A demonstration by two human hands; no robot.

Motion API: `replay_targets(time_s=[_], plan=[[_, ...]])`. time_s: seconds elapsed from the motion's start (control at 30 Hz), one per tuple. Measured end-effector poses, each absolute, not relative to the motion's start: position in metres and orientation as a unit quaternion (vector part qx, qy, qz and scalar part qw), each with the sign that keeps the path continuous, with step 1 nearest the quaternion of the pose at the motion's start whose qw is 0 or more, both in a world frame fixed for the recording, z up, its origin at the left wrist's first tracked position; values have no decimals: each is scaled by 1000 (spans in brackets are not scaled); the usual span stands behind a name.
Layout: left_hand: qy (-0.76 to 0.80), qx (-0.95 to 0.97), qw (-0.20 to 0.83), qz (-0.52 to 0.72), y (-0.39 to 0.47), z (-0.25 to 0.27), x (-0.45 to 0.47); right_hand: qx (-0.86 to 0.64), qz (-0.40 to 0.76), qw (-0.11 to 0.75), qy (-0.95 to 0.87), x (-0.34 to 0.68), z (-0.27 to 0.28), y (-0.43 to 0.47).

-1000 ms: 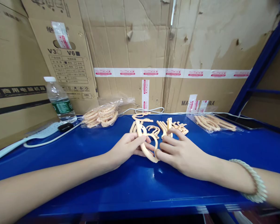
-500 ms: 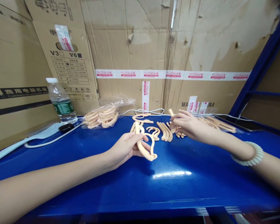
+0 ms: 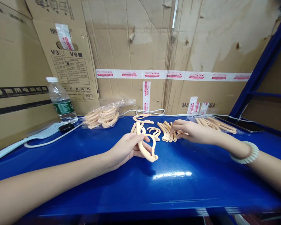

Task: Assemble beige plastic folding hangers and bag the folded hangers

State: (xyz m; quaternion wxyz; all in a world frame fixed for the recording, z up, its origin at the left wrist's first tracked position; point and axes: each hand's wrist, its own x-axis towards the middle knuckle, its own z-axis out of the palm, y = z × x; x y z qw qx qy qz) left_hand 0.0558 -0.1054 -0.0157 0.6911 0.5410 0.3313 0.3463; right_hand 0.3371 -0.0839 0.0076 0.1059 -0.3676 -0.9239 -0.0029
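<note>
My left hand is closed around beige plastic pieces held above the table: a long curved hanger arm and a rounded hook-shaped piece beside it. My right hand reaches down to the right end of a row of matching hanger arms, its thumb and fingers closed on the end arm. The fingers partly cover that arm and some small pieces behind it. Left of the row lie loose hooks, and behind them more curved pieces.
Bagged beige parts lie at the back left, near a water bottle. Another bag of parts is at the back right, beside a dark flat device. A white cable runs along the cardboard wall. The table is blue.
My right hand has lowered, bringing the arm it held upright down flat at the right end of the row. My left hand keeps its hold, nearly still.
</note>
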Motion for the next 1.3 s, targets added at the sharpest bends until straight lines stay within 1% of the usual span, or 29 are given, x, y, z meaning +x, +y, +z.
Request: replay_targets(time_s=[0.2,0.47,0.7,0.87,0.9,0.97,1.03,1.1,1.2,1.3], plan=[[333,543,688,348,-105,-14,55,-402,-11,76,-912,332,10,-88],[320,543,694,348,-103,-17,55,-436,-23,74,-897,330,8,-87],[316,537,702,344,-104,-17,55,-392,-10,74,-917,327,9,-94],[323,536,700,345,-104,-16,56,-384,-21,78,-920,324,10,-99],[321,539,698,345,-103,-17,56,-382,-29,87,-920,323,10,-101],[315,550,692,345,-103,-20,55,-365,-59,133,-919,318,9,-105],[305,573,677,347,-102,-23,54,-321,-95,195,-922,308,7,-113],[294,605,655,345,-102,-27,53,-254,-127,225,-932,295,4,-123],[280,647,621,342,-104,-29,53,-159,-195,193,-948,278,-4,-136],[280,666,589,363,-106,-27,53,-120,-264,174,-941,273,-11,-140]])
